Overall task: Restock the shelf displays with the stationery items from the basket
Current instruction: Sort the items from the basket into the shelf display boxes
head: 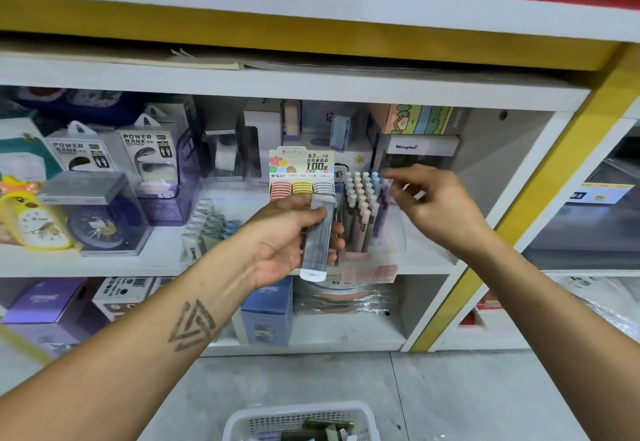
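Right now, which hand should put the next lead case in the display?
Left. The left hand already holds a lead case just below the lead display box; the right hand is empty, over by the pens.

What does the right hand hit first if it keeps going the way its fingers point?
The right hand has its fingertips aimed left and slightly up, so it would probably first meet the capped tops of the pastel pens standing in the clear display holder. Depth is unclear; it could pass in front of them.

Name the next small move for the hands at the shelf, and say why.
Probably lift the lead case in the left hand to the lead display box: its gray slot matches. The right hand, empty, hovers by the pen rack.
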Action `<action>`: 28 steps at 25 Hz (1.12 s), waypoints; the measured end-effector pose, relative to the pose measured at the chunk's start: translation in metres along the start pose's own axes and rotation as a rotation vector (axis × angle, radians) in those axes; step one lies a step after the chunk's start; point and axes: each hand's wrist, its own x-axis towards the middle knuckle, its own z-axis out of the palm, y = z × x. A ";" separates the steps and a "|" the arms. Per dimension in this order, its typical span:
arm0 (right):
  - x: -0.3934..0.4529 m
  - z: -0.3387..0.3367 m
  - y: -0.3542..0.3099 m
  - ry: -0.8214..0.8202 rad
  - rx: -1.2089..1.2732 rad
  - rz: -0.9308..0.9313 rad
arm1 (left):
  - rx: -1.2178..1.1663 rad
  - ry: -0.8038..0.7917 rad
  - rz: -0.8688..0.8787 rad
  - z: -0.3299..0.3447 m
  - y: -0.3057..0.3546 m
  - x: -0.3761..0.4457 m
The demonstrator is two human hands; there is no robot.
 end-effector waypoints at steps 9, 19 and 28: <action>-0.002 0.019 -0.053 -0.202 0.239 0.064 | 0.038 -0.206 0.059 0.005 0.004 -0.008; 0.006 0.040 -0.076 -0.206 0.707 0.176 | 0.095 0.145 0.047 -0.048 0.032 -0.026; 0.006 0.090 -0.116 -0.395 0.278 -0.130 | 0.413 0.177 0.379 -0.075 0.045 -0.045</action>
